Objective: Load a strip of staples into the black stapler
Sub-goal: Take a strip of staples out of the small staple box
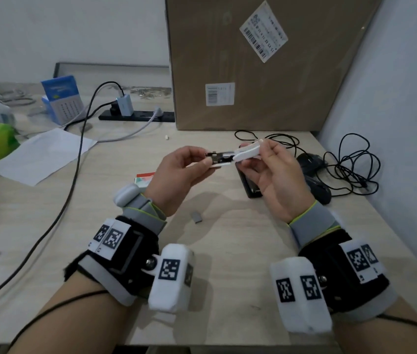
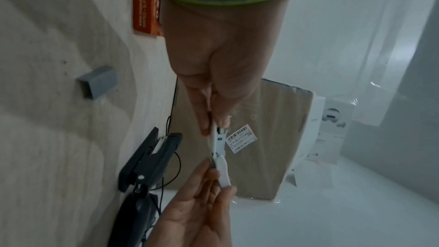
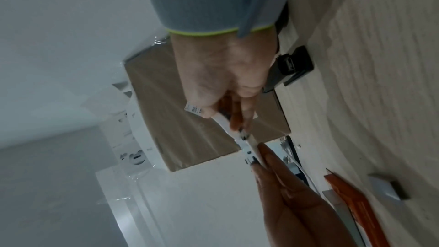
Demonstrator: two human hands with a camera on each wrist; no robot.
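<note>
The black stapler [image 1: 249, 186] lies hinged open on the desk under my right palm; it also shows in the left wrist view [image 2: 152, 159] and the right wrist view [image 3: 292, 67]. Both hands hold a small white stapler [image 1: 228, 157] in the air above it. My left hand [image 1: 203, 159] pinches its metal front end, and my right hand [image 1: 256, 152] pinches its raised white top arm. A grey strip of staples [image 1: 197, 217] lies loose on the desk between my wrists. The red staple box [image 1: 143, 180] sits behind my left wrist.
A big cardboard box [image 1: 266, 62] stands at the back. A black mouse [image 1: 309, 159] and its coiled cable lie to the right, near the wall. A power strip [image 1: 136, 114] with cables and a paper sheet [image 1: 41, 154] lie to the left.
</note>
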